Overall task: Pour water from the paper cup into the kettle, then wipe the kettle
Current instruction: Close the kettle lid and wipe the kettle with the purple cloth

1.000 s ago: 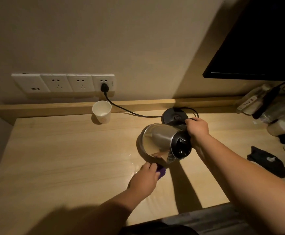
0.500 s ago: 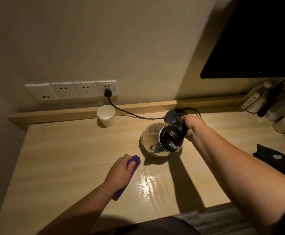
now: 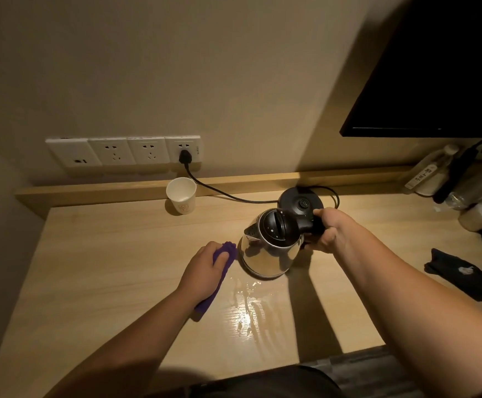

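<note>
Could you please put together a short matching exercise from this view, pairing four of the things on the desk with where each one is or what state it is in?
Column one:
1. paper cup
2. purple cloth
3. kettle
4. kettle base

Column two:
A. gripped by its handle in the right hand
B. bare, at the back of the desk, with its cord plugged in
C. standing upright below the wall sockets
D. under the left hand, beside a wet patch

Pairs: 1-C, 2-D, 3-A, 4-B
</note>
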Tool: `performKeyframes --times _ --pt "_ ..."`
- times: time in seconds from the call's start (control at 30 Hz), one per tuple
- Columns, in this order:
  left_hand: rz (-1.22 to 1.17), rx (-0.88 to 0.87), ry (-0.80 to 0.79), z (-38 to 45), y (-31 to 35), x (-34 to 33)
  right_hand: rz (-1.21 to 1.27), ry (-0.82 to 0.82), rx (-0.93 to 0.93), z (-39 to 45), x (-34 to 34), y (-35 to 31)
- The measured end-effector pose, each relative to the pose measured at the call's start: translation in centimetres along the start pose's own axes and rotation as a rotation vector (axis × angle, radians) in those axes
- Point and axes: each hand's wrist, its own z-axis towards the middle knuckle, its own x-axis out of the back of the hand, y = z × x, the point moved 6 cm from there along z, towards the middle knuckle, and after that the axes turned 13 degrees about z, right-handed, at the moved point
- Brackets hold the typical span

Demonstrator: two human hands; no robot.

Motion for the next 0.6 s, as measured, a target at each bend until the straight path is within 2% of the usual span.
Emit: performKeyframes --times 0.07,0.1,0.2,0.27,0.33,0.37,0.5,0.6 --pt "-0.010 0.018 0.005 0.1 -0.4 0.3 -0.153 -0.058 0.050 -0.1 1.0 -0.2" --pt "-0.014 0.027 0.007 0.2 -0.7 0.4 -0.324 -0.064 0.127 0.0 1.7 -0.6" --pt "-0.018 0.052 0.003 0.3 -1.2 0.7 -0.920 -0.109 0.584 -0.5 2.0 -2.9" --pt "-0.028 0.061 -0.004 0.4 -1.2 0.6 -1.285 -0.282 0.884 -1.3 -0.1 -3.3" --pt "-0.046 0.063 -0.008 0.4 -0.8 0.5 -1.496 -0.474 0.958 -1.3 -1.9 -2.5" --pt "-0.060 0.062 -0.008 0.5 -0.6 0.5 -1.496 -0.511 0.929 -1.0 -2.2 -2.2" --pt "-0.117 0.079 0.006 0.5 0.0 0.6 -1.374 -0.429 0.877 0.7 -1.4 -1.8" --pt "-0.145 0.101 0.030 0.6 0.0 0.7 -1.216 -0.436 0.805 1.8 0.1 -1.7"
